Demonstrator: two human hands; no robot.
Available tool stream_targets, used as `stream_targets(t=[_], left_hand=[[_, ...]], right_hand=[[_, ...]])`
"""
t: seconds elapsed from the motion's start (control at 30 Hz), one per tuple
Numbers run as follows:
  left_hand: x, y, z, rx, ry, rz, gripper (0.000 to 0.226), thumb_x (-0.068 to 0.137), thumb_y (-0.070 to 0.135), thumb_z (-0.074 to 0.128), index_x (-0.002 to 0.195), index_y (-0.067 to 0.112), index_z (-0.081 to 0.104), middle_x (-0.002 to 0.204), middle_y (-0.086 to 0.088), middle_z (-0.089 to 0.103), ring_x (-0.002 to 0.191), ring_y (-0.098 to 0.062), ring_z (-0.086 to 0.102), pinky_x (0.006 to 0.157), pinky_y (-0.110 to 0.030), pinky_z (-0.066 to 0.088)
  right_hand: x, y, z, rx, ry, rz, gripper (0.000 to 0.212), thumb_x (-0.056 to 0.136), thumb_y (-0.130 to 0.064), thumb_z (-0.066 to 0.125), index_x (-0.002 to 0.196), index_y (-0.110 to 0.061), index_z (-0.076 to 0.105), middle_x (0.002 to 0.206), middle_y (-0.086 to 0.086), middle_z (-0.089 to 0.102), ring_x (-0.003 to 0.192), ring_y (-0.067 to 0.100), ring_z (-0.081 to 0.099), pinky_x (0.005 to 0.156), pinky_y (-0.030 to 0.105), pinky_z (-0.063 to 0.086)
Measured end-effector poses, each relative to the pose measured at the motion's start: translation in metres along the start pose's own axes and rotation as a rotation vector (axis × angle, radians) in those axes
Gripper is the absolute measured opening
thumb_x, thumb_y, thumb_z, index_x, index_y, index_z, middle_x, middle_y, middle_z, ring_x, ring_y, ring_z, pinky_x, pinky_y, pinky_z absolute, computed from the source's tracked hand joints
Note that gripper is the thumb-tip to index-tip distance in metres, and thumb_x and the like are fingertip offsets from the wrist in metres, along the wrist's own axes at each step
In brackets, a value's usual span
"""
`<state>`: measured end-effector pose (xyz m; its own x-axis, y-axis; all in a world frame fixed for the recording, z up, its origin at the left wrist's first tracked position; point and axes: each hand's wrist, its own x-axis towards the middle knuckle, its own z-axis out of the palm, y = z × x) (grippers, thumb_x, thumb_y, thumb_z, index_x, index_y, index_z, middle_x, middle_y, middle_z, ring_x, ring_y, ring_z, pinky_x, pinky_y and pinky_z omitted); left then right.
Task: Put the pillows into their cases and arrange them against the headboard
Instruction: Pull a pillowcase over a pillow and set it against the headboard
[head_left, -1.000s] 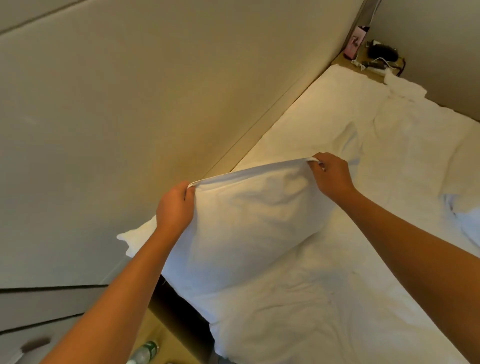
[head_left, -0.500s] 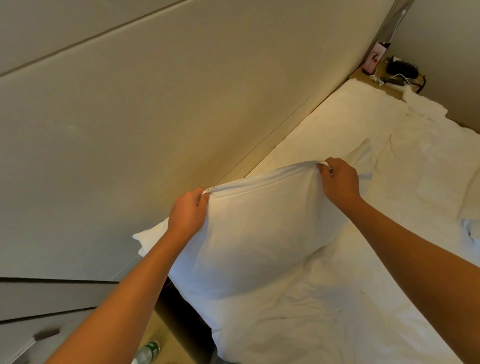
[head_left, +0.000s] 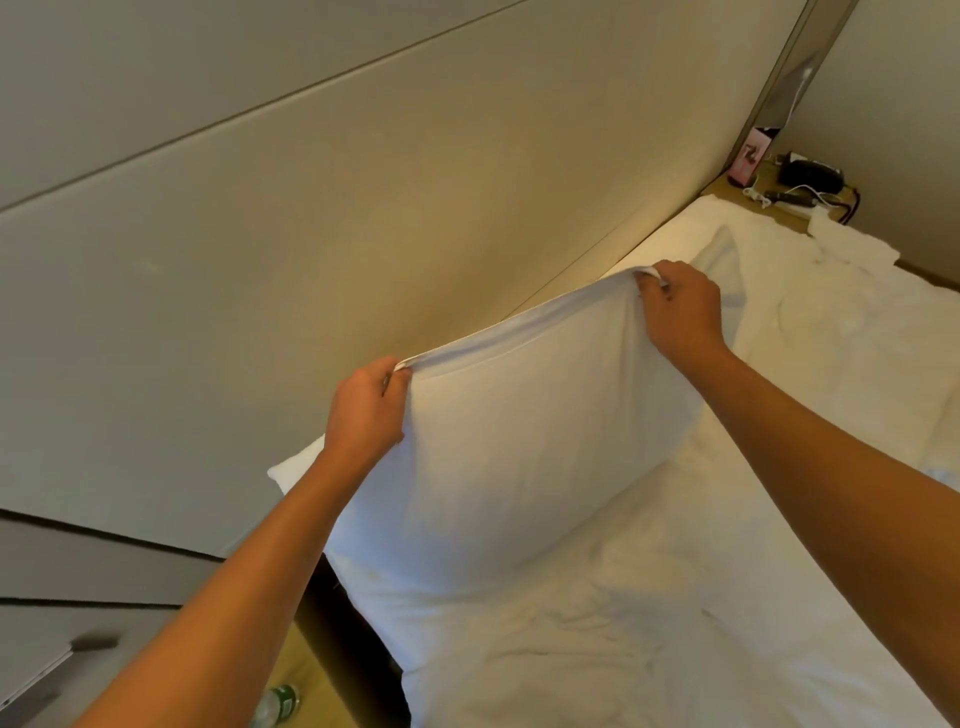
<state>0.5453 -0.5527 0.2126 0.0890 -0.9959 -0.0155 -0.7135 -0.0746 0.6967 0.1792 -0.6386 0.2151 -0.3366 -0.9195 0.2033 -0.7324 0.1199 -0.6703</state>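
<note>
Hands at work: left hand (head_left: 366, 410) and right hand (head_left: 680, 312) pinch the top corners of a cased pillow (head_left: 519, 441) standing on the bed (head_left: 675, 623) beside the headboard (head_left: 311, 234); next, apparently, leaning it back.

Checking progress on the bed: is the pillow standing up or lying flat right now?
Standing up. Both hands, left and right, pinch the top corners of the pillow; its bottom edge rests on the bed.
</note>
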Motion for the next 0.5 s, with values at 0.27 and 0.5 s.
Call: stream_targets(t=[0.27,0.5], left_hand=[[-0.034,0.015,0.058,-0.053,-0.156,-0.084,0.030,0.106,0.031,0.049,0.090,0.015,0.067,0.077,-0.005,0.065,0.071,-0.030,0.068,0.072,-0.055,0.060],[-0.018,0.039,0.075,-0.014,-0.215,-0.085,0.028,0.107,0.030,0.047,0.106,0.015,0.071,0.090,-0.006,0.068,0.072,-0.029,0.070,0.073,-0.050,0.061]], right_hand=[[0.000,0.055,0.002,0.002,-0.122,0.084,0.042,0.109,-0.040,0.047,0.127,-0.010,0.071,0.127,0.014,0.070,0.114,0.034,0.065,0.101,0.038,0.048],[0.013,0.086,0.001,-0.021,-0.026,0.171,0.047,0.107,-0.046,0.050,0.126,-0.010,0.071,0.124,0.013,0.072,0.110,0.033,0.067,0.095,0.033,0.047]])
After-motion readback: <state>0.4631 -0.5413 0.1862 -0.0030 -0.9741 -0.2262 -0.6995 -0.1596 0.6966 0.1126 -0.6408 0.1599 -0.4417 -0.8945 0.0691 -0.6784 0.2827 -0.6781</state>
